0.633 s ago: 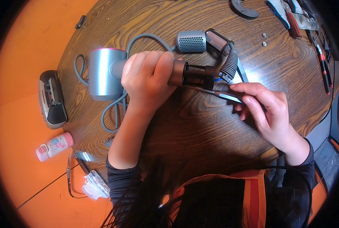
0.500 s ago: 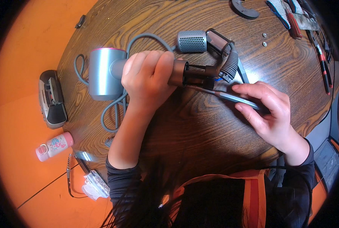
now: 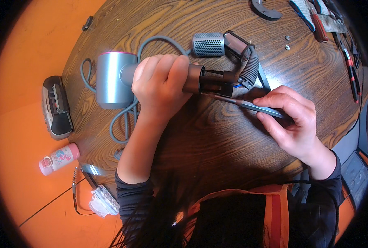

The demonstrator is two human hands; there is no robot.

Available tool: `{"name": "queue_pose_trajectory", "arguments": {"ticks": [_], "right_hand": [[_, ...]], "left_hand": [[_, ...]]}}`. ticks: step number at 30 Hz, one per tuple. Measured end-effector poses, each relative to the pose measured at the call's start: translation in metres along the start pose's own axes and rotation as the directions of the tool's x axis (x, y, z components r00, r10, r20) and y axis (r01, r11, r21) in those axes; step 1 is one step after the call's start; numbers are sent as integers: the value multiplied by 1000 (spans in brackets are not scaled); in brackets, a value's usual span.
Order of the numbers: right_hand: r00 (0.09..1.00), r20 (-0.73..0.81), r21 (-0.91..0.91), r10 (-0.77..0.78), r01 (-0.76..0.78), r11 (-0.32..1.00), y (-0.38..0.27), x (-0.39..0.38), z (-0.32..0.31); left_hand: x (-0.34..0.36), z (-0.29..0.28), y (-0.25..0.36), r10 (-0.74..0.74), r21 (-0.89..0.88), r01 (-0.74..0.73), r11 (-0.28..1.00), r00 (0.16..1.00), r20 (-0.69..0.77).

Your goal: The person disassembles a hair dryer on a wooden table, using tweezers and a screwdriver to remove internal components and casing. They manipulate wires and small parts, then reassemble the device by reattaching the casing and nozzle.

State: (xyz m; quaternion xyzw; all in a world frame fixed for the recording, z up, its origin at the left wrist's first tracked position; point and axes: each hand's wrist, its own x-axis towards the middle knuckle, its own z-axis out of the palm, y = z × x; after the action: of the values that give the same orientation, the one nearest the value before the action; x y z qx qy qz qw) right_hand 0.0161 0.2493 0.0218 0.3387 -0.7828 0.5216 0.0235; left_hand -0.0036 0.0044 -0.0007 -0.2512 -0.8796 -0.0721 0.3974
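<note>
My left hand is wrapped around the handle of a grey hair dryer, whose round head with a pink rim points left. From the handle's open right end come dark inner parts with blue wires and a ribbed grey sleeve. Pinched between thumb and fingers of my right hand is a slim grey screwdriver. Its shaft points left to the handle's open lower edge; whether the tip touches is hidden. A perforated grey cylinder lies beyond the handle.
Two small screws lie at the far right, near a dark curved part. Pliers and other tools crowd the right edge. The grey cable loops under my left arm. A pink bottle and a grey device sit left.
My right fingers have closed onto the screwdriver's handle, which sits slightly higher and more level. My left hand and the hair dryer stay put.
</note>
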Motion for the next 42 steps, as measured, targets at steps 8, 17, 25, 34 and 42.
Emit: {"name": "queue_pose_trajectory", "arguments": {"ticks": [8, 17, 25, 34, 42], "right_hand": [[1000, -19, 35, -13, 13, 999, -3, 3, -6], [839, -482, 122, 254, -223, 967, 20, 5, -56], [776, -358, 386, 520, -384, 839, 71, 5, -78], [837, -226, 334, 499, -414, 847, 89, 4, -89], [838, -218, 309, 501, -428, 849, 91, 5, -90]], "left_hand": [[0, -2, 1, -3, -3, 4, 1000, 1000, 15], [1, -5, 1, -16, -15, 17, 1000, 997, 75], [7, -21, 4, -67, -89, 105, 990, 933, 353], [24, -9, 113, 29, -562, 190, 805, 934, 357], [76, 61, 137, -242, -407, 445, 798, 855, 460]]}}
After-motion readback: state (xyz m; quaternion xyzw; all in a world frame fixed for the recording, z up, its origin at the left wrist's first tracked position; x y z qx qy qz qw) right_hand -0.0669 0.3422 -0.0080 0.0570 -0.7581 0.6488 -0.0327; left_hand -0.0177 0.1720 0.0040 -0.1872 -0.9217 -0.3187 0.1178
